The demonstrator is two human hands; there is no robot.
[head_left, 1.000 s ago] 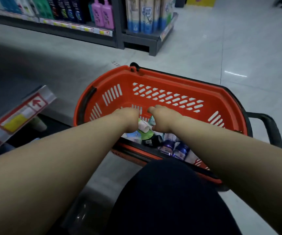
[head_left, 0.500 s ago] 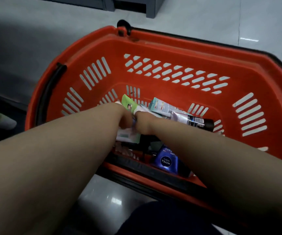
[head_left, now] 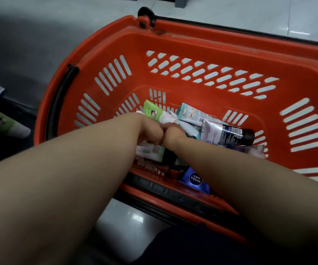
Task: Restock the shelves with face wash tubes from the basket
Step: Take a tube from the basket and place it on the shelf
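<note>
Picking is going on: left hand point(head_left: 150, 131) and right hand point(head_left: 173, 133) are meeting among the face wash tubes point(head_left: 192, 116) lying in the orange basket point(head_left: 231, 41). The left fingers seem to be curling round a green tube point(head_left: 152, 112); the right fingers are hidden, so I cannot tell. The next move is calling for a clean lift out of the pile.

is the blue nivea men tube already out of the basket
No, the blue Nivea Men tube lies inside the orange basket, against its near wall.
</note>
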